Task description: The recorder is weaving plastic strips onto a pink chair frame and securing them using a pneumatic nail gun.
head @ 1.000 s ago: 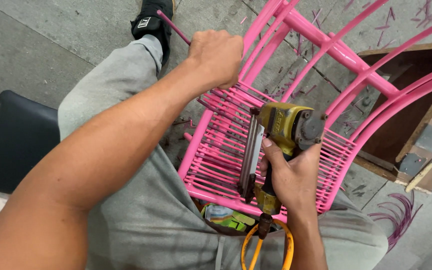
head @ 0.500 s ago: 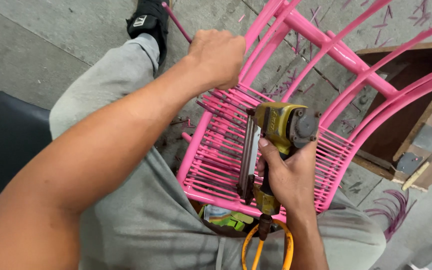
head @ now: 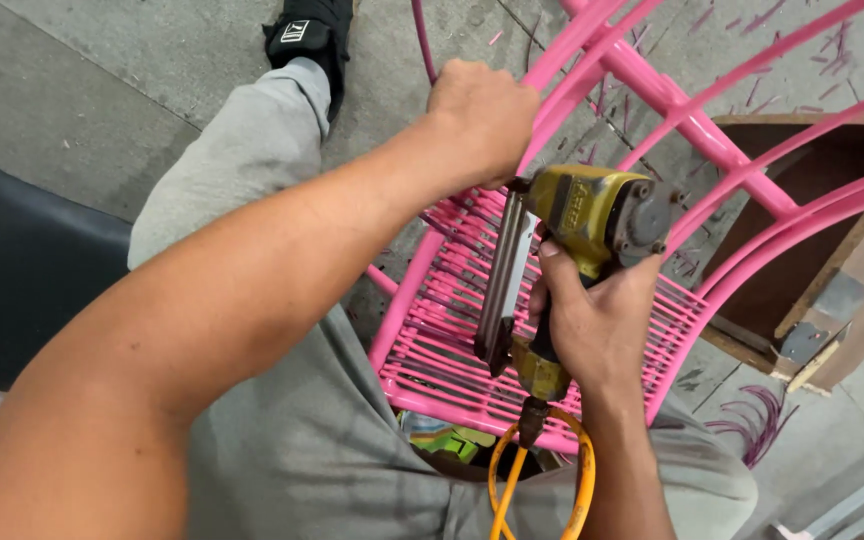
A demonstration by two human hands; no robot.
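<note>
A person's right hand (head: 592, 325) gripped a yellow pneumatic stapler (head: 577, 255) over the pink chair frame (head: 672, 100), long axis upright, nose toward woven seat, hose end toward pers. Left hand (head: 482, 120) fisted round frame's top rail.

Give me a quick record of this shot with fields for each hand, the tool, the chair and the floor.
left hand: gripping the pink chair frame
right hand: holding the stapler
stapler: yellow, nose against the cord seat, orange hose at its base
floor: grey concrete with pink cord scraps
</note>
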